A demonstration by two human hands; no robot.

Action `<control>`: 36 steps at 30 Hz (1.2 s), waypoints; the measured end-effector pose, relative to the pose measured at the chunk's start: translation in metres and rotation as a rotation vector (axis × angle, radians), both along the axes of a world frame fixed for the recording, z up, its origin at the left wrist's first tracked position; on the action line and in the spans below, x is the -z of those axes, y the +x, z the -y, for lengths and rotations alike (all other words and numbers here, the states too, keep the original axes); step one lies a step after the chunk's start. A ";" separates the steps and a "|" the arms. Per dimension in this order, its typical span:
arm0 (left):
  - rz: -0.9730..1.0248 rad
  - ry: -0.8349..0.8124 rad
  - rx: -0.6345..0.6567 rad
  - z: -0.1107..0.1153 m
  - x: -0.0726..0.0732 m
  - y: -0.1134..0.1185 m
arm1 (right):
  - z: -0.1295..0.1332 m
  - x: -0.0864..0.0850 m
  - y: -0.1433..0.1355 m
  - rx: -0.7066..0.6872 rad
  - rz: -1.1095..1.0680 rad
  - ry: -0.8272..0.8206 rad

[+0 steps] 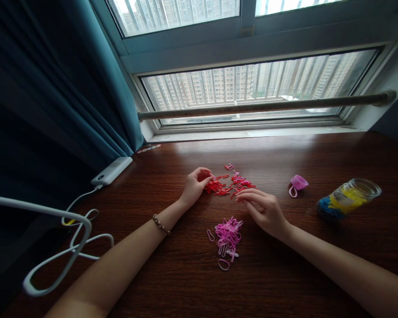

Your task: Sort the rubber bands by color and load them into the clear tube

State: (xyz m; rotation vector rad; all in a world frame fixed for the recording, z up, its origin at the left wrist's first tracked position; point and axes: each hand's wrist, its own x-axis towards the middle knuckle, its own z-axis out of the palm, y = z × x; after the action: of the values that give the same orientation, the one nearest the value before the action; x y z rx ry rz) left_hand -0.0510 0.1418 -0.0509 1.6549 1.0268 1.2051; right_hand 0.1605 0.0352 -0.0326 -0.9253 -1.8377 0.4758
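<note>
My left hand (pixel 196 187) is at the left edge of a pile of red stitch markers (pixel 218 187), its thumb and fingers pinched together. A bit of pink shows at those fingertips, too small to make out. To the right lies a mixed pile of red and pink stitch markers (pixel 241 181). My right hand (pixel 264 210) hovers at its near edge, fingers stretched out and thumb slightly apart, with nothing visible between them. Closer to me is a heap of pink stitch markers (pixel 228 236), a few lying loose around it. Some small pieces (pixel 228 167) sit beyond the piles.
At right stand a pink cup-shaped piece with a loop (pixel 299 182) and a tilted-looking glass jar (pixel 346 198) with yellow and blue contents. A white power bank (pixel 112 171) with a white cable (pixel 86 225) lies left, by the blue curtain (pixel 96 88). A window rises behind the wooden table (pixel 172 274).
</note>
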 end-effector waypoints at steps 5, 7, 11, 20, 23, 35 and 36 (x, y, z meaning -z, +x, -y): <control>-0.025 0.000 0.090 0.007 -0.004 0.003 | -0.016 0.007 0.015 0.226 0.007 0.009; -0.097 0.047 0.142 0.014 -0.008 0.005 | -0.025 0.012 0.023 0.319 0.048 0.004; -0.276 0.108 0.340 0.030 -0.021 0.011 | -0.034 0.017 0.028 0.370 0.126 -0.030; -0.446 0.181 0.736 0.048 -0.035 0.016 | -0.033 0.022 0.028 0.229 0.278 -0.007; -0.472 0.212 0.775 0.047 -0.036 0.015 | -0.035 0.024 0.029 0.248 0.283 -0.026; -0.708 0.641 0.411 0.043 -0.022 0.019 | -0.033 0.019 0.030 0.387 0.092 -0.135; -0.764 0.679 0.400 0.043 -0.022 0.020 | -0.033 0.018 0.029 0.388 0.075 -0.140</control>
State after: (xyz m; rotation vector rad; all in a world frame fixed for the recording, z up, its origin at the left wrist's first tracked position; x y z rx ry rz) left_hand -0.0307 0.0990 -0.0291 2.8261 0.6524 0.6657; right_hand 0.1900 0.0679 -0.0503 -1.3766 -1.6503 0.3330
